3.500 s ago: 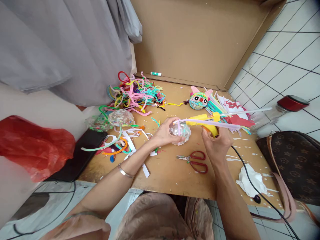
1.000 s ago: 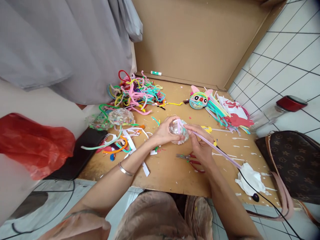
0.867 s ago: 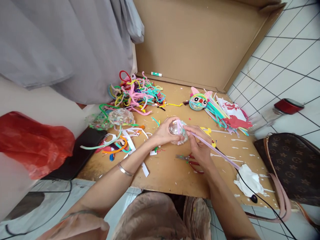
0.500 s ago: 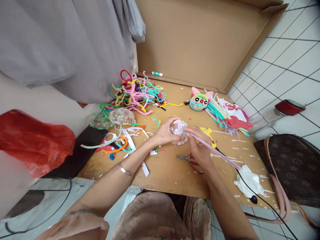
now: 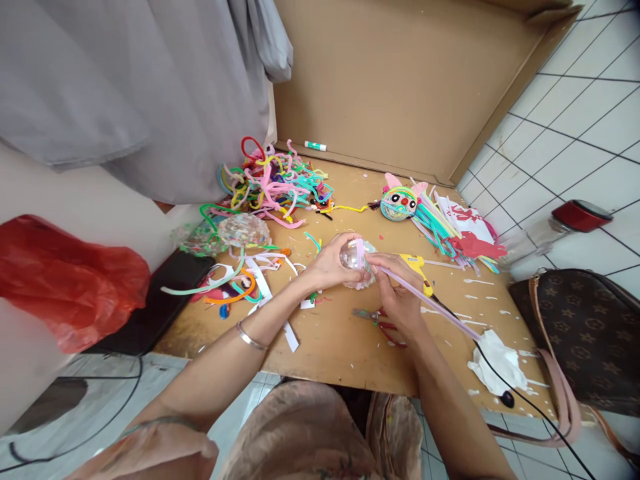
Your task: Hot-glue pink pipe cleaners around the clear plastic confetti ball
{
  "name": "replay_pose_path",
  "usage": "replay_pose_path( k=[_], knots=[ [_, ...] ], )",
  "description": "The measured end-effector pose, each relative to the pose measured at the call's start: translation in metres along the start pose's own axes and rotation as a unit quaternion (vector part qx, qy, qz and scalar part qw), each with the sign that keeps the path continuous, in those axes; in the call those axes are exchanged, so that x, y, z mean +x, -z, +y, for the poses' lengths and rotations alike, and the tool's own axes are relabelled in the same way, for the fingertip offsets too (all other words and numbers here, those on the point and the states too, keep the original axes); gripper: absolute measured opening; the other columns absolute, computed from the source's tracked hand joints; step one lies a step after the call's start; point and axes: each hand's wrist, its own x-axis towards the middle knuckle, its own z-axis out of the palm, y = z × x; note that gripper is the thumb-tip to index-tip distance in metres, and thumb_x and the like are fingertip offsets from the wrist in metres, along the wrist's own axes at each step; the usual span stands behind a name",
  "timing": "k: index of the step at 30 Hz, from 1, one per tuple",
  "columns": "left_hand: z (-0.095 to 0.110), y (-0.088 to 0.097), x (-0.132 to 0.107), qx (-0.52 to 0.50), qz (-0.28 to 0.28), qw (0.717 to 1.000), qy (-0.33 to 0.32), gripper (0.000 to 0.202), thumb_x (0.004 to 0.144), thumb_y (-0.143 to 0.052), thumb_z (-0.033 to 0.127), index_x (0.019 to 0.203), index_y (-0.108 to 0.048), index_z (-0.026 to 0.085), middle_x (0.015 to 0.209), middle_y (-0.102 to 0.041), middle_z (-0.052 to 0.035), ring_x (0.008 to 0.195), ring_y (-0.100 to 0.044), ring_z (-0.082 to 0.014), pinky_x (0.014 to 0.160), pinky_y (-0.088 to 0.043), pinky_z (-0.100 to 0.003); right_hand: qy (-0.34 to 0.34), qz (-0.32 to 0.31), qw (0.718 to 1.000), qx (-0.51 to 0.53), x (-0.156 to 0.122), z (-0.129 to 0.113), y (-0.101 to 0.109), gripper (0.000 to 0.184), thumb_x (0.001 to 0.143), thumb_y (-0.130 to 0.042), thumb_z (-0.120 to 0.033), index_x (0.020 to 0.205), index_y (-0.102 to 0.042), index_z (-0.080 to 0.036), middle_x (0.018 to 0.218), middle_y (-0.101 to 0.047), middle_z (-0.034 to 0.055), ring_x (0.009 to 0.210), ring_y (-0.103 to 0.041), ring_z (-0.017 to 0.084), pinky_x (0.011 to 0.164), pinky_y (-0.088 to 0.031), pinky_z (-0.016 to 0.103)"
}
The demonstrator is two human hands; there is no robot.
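Observation:
Above the middle of the wooden board (image 5: 350, 340), my left hand (image 5: 330, 263) is closed around a clear plastic ball (image 5: 356, 261). My right hand (image 5: 397, 293) pinches a long pale purple pipe cleaner (image 5: 430, 308) and presses its end against the top of the ball. The loose end of the pipe cleaner trails away to the lower right. The yellow glue gun (image 5: 416, 268) lies on the board just behind my right hand. Red-handled scissors (image 5: 380, 317) lie partly hidden under that hand.
A heap of coloured pipe cleaners (image 5: 275, 183) lies at the back left, with a finished wrapped ball with a face (image 5: 397, 202) at the back right. A crumpled tissue (image 5: 500, 363), the glue gun's black cord (image 5: 530, 400), a brown bag (image 5: 585, 327) and a red-lidded jar (image 5: 565, 223) sit to the right.
3.5 s ago my right hand held the glue gun at the ball. The gun now lies on the board and that hand presses the purple pipe cleaner onto the ball.

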Motion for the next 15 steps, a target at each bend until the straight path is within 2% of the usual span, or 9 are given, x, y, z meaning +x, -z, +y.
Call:
replay_pose_path(
  k=[15],
  knots=[
    [0.0022,-0.0001,-0.0005,0.000,0.001,1.000,0.003,0.075,0.054,-0.078,0.025,0.125,-0.053,0.017,0.127,-0.058,-0.0081,0.117,-0.056,-0.0255,0.103,-0.045,-0.038,0.023,-0.017,0.999,-0.023,0.0007,-0.0009,-0.0003,0.019,0.091,-0.052,-0.020,0.097,-0.069,-0.025,0.095,-0.075,0.0036,0.093,-0.069,0.019,0.085,-0.055,0.038]
  ],
)
